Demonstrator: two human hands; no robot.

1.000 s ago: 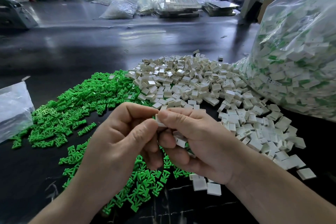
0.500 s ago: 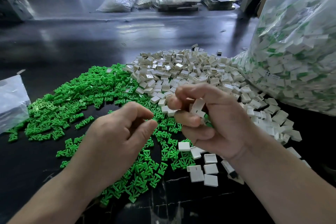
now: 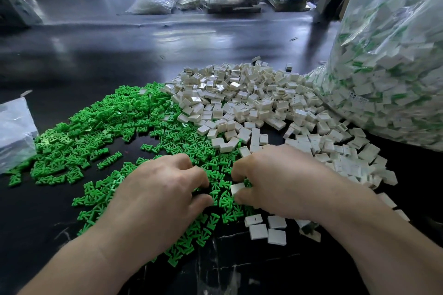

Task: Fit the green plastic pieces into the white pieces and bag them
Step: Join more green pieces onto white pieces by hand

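Green pieces (image 3: pixel 107 127): your lowered hands now reach them for another fit; right grip (image 3: pixel 282 182) pinches 1 white piece (image 3: pixel 237 188), left grip (image 3: pixel 155 189) curled, contents unclear.

On your worktop (image 3: pixel 119 55), the pile of inserts (image 3: pixel 100 132) lies left, the pile of casings (image 3: pixel 239 103) behind and right, the filled bag (image 3: pixel 388 67) far right

Dim scene; overhead glare on the dark table (image 3: pixel 167 38), edges fisheye-warped.
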